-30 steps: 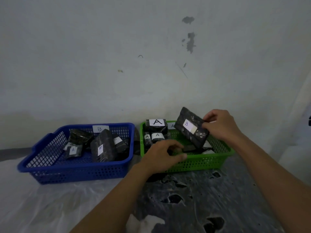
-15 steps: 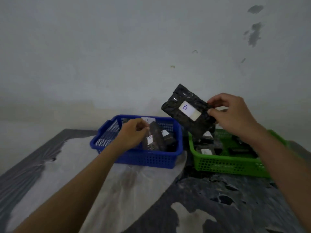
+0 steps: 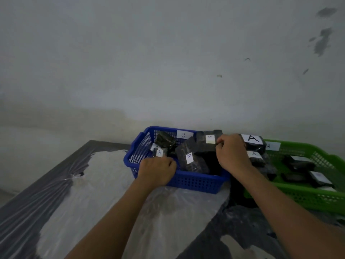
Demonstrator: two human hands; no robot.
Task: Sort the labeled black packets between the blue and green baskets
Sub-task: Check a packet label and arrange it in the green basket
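The blue basket (image 3: 188, 182) carries a B tag on its back wall; the green basket (image 3: 315, 200) to its right carries an A tag. My right hand (image 3: 233, 156) pinches a black packet labelled B (image 3: 206, 145) low over the blue basket's back right corner. My left hand (image 3: 156, 170) reaches over the blue basket's front left rim. Its fingers curl down at the foot of a small packet labelled A (image 3: 159, 152), fingertips hidden. Another B packet (image 3: 190, 159) leans in the basket's middle.
A dark unlabelled packet (image 3: 165, 141) lies at the blue basket's back left. Two A packets (image 3: 253, 142) stand at the green basket's left end, with flatter packets (image 3: 298, 163) further right. Crumpled plastic sheet (image 3: 89, 184) covers the dark table; a wall rises just behind.
My right hand has brought the B packet down from the air into the blue basket. My left hand has dropped to the A packet at the basket's front left.
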